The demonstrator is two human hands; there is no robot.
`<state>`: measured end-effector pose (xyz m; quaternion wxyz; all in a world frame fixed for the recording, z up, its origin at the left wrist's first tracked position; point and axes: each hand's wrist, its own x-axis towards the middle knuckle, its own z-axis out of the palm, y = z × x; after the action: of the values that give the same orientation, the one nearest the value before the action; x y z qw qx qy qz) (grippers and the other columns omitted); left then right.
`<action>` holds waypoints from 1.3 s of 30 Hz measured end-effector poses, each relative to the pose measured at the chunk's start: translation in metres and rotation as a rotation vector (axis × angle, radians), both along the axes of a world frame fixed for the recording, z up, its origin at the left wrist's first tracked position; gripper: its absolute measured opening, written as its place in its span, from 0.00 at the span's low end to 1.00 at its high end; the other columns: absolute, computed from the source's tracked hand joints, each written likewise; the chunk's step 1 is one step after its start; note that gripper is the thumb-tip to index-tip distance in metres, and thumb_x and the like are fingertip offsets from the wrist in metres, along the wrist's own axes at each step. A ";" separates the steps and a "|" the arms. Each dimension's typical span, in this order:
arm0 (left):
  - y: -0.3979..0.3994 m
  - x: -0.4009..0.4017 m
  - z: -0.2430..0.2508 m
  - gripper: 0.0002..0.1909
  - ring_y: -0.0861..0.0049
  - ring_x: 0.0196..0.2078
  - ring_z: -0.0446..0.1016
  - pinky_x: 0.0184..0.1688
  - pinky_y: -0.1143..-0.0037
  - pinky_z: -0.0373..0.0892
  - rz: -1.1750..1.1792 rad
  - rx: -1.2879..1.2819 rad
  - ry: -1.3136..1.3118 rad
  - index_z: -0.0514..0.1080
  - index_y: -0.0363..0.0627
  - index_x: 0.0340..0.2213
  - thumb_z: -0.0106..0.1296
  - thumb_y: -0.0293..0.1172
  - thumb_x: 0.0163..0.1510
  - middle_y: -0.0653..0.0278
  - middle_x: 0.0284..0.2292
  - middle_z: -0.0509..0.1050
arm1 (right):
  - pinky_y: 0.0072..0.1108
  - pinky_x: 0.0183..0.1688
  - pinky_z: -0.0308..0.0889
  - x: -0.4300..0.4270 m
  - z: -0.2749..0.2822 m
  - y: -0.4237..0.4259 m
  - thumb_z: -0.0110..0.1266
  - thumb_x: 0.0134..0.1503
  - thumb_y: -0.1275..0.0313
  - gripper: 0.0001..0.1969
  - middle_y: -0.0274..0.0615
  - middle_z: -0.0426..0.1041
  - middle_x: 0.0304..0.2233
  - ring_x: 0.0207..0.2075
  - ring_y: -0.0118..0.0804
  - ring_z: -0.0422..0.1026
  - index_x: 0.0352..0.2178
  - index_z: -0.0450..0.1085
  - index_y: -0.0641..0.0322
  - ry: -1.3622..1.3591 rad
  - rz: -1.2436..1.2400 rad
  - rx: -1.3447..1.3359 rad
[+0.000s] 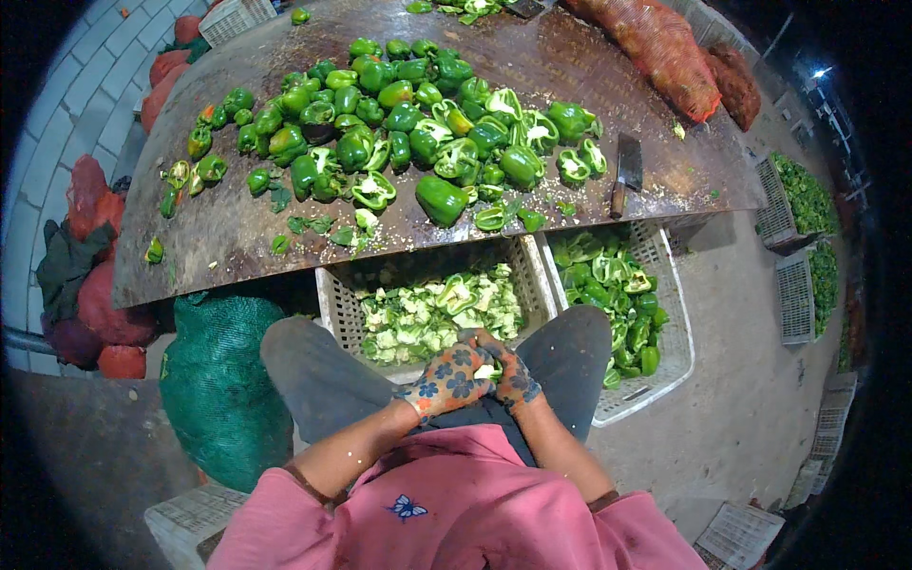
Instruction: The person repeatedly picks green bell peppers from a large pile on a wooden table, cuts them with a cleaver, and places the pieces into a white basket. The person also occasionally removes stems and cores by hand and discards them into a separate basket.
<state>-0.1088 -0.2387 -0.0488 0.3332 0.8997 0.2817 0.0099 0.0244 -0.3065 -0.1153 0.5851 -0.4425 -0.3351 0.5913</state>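
My left hand (450, 382) and my right hand (510, 372), both in flower-patterned gloves, meet above my lap around a piece of green bell pepper (489, 371). Most of the piece is hidden by the fingers. Just beyond them a plastic crate (325, 306) holds pale cores and trimmings, with a pepper half (457, 294) on top. To its right, another crate (685, 313) holds cut green pepper pieces. Whole and halved green bell peppers (442, 200) lie heaped on the table (235, 263) among scattered seeds. A cleaver (629, 164) rests on the table's right part.
A full green mesh sack (224, 385) stands left of my legs. Red mesh sacks (114, 306) lie farther left. A long red mesh sack (655, 57) lies on the table's far right. Crates with greens (796, 292) stand on the floor at right.
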 end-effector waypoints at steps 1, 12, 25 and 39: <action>0.003 0.003 0.001 0.17 0.61 0.32 0.69 0.31 0.68 0.66 0.036 0.009 -0.061 0.68 0.40 0.29 0.52 0.40 0.41 0.52 0.27 0.68 | 0.24 0.49 0.57 0.001 0.002 0.005 0.38 0.53 0.65 0.20 0.41 0.65 0.43 0.47 0.35 0.62 0.44 0.61 0.66 -0.086 -0.040 -0.013; 0.107 0.022 -0.044 0.22 0.60 0.38 0.69 0.37 0.67 0.66 0.221 0.176 0.317 0.68 0.42 0.37 0.52 0.43 0.43 0.54 0.34 0.69 | 0.22 0.41 0.62 0.137 0.083 0.027 0.55 0.45 0.65 0.15 0.43 0.69 0.35 0.38 0.36 0.68 0.33 0.68 0.64 -0.876 -0.690 -0.275; 0.131 0.074 -0.128 0.29 0.58 0.42 0.67 0.41 0.63 0.64 0.202 0.010 0.430 0.64 0.47 0.43 0.52 0.47 0.39 0.50 0.41 0.67 | 0.18 0.38 0.62 0.114 0.078 0.084 0.46 0.49 0.70 0.11 0.35 0.69 0.32 0.34 0.28 0.67 0.34 0.69 0.64 -0.402 -0.438 -0.277; 0.074 0.018 0.016 0.15 0.72 0.33 0.72 0.35 0.78 0.67 0.588 -0.020 -0.322 0.68 0.42 0.38 0.48 0.22 0.44 0.62 0.33 0.71 | 0.23 0.42 0.63 0.010 0.020 0.085 0.44 0.54 0.58 0.19 0.34 0.66 0.43 0.41 0.30 0.66 0.46 0.62 0.48 0.602 -0.143 -0.195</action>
<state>-0.0907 -0.1647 -0.0327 0.3652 0.7636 0.4728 0.2450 0.0349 -0.2214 -0.0958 0.6529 -0.3242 -0.0569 0.6822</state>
